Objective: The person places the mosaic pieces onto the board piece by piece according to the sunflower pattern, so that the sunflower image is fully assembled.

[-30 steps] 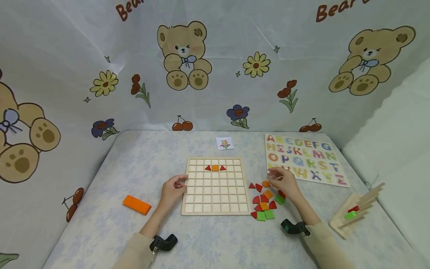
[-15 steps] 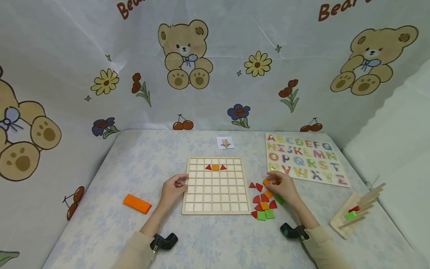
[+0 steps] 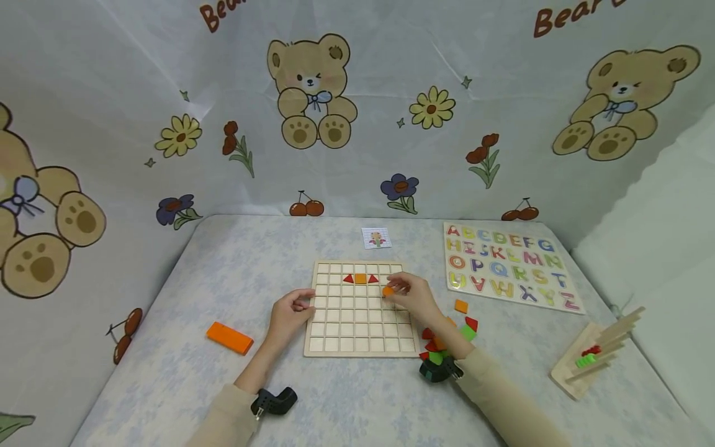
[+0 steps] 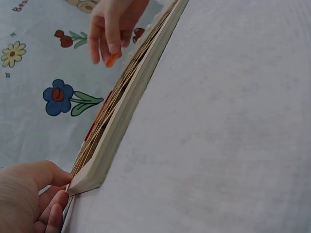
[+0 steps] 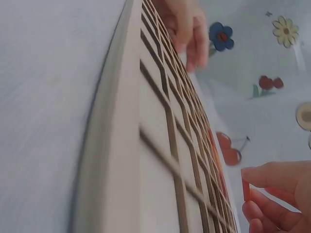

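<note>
A wooden grid board (image 3: 357, 329) lies flat on the table. In its upper rows sit an orange square (image 3: 360, 279) and two red triangles (image 3: 349, 279), one on each side of the square. My left hand (image 3: 289, 315) holds the board's left edge with fingertips and thumb. Between thumb and fingers my right hand (image 3: 416, 297) pinches a small orange disc (image 3: 388, 291) above the board's right half. In the right wrist view that disc (image 5: 246, 184) shows edge-on, just off the grid. Loose red, orange and green pieces (image 3: 468, 333) lie right of the board, partly hidden by my right forearm.
Behind the board lies a small picture card (image 3: 377, 238). An alphabet board (image 3: 514, 267) is at the back right. A wooden stand with pegs (image 3: 581, 366) and red and green beads is at the far right. An orange block (image 3: 229, 338) lies to the left.
My right hand has moved left from the loose pieces to over the board, now with the orange disc between its fingers. An orange square lies apart near the alphabet board. My left hand stays put.
</note>
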The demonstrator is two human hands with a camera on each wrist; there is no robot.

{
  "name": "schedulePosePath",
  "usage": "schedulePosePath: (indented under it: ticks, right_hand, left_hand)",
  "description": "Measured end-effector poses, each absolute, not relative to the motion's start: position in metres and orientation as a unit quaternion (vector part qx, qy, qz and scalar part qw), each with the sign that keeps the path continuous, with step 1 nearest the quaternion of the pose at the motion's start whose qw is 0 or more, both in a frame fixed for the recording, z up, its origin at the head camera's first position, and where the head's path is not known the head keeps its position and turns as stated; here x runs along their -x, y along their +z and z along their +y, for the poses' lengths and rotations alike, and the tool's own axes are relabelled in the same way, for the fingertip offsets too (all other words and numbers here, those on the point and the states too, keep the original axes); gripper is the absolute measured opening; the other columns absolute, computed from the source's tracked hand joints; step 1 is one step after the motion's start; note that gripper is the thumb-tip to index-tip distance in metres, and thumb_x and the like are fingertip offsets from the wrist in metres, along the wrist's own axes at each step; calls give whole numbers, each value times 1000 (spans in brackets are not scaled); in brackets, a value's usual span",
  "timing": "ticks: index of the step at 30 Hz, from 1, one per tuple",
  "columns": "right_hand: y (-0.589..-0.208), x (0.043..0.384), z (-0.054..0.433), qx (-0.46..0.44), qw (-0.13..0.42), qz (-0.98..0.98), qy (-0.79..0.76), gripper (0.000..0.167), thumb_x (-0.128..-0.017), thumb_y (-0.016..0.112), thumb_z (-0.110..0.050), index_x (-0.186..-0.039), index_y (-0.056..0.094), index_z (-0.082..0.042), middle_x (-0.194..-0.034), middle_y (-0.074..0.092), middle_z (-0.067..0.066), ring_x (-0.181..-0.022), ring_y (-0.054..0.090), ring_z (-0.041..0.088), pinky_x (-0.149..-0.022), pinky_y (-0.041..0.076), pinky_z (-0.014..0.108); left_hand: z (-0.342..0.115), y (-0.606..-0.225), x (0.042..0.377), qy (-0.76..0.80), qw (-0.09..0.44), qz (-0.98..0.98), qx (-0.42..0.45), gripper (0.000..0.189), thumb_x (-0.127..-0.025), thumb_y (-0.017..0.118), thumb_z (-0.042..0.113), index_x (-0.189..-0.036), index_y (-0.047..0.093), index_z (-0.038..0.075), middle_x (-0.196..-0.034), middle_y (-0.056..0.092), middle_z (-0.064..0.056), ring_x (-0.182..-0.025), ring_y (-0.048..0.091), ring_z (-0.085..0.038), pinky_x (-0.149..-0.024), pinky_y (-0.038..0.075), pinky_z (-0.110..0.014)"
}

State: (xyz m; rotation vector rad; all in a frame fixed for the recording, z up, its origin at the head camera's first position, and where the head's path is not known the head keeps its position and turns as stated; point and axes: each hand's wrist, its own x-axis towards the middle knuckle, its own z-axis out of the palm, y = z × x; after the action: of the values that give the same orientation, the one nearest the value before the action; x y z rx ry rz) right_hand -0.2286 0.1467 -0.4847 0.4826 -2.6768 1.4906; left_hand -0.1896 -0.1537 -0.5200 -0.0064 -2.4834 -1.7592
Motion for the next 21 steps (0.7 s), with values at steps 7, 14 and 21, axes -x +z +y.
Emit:
schedulePosePath:
  ticks: [7, 14, 21]
  right_hand:
    - [-492, 241, 109, -170, 0, -853, 493, 32, -81, 75, 4, -112, 68, 5, -100, 69, 20, -87, 63, 28, -74, 49, 22]
    - [-494, 243, 95, -167, -10, -849, 501, 31, -81, 74, 6, -112, 67, 6, -101, 69, 21, -86, 62, 26, -74, 50, 24]
    - [-493, 245, 87, -152, -22, -846, 511, 35, -81, 71, 10, -115, 66, 6, -102, 67, 20, -88, 61, 26, -72, 48, 21]
  left_hand:
    - [-151, -520, 190, -575, 50, -817, 4, 35, -83, 72, 0, -117, 72, 5, -101, 73, -12, -79, 58, -11, -70, 48, -20]
    - [-151, -521, 191, -570, 53, -820, 2, 34, -82, 72, -1, -116, 72, 6, -98, 72, -12, -79, 58, -12, -71, 48, -20]
    - [-154, -522, 192, -566, 59, -822, -3, 34, -83, 72, 0, -116, 73, 6, -100, 73, -11, -78, 58, -11, -70, 48, -19]
